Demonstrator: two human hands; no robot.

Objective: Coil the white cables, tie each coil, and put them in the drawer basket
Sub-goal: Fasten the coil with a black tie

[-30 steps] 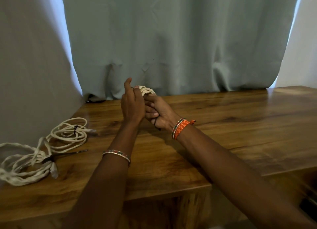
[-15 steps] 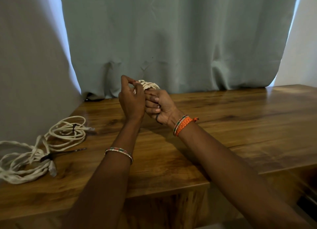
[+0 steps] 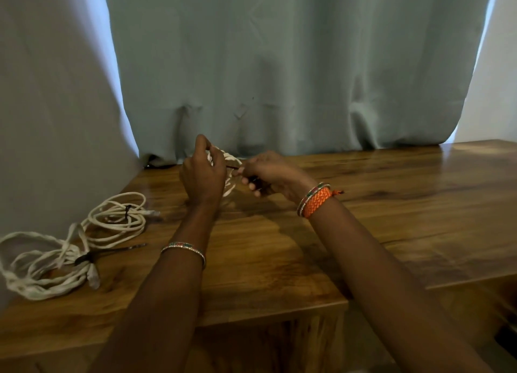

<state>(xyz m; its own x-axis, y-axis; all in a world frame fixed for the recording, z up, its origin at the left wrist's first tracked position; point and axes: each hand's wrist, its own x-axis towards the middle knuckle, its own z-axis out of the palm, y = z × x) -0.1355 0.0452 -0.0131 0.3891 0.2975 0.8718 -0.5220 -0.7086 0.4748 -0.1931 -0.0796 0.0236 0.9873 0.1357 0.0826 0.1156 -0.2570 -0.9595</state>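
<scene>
Up by the curtain, over the glossy wood-grain worktop point(image 3: 363, 205), the left hand point(image 3: 202, 177) grips a small white cable coil point(image 3: 230, 160); the right hand point(image 3: 272, 171) pinches a thin dark tie point(image 3: 232, 167). Two tied coils point(image 3: 84, 241) lie left.

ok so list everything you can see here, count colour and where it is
white cable coil in the hands: one, white, held above the far left part of the table
thin dark tie: one, dark, running between the two hands at the held coil
round white cable coil with a dark tie: one, on the table, left side
flat white cable bundle with a dark tie: one, at the table's near left edge
brown wooden table: one, across the foreground
grey-blue curtain: one, behind the table
bracelets: beaded band on the left wrist, orange braided one on the right
hands: left hand grips the held coil, right hand pinches the tie
</scene>
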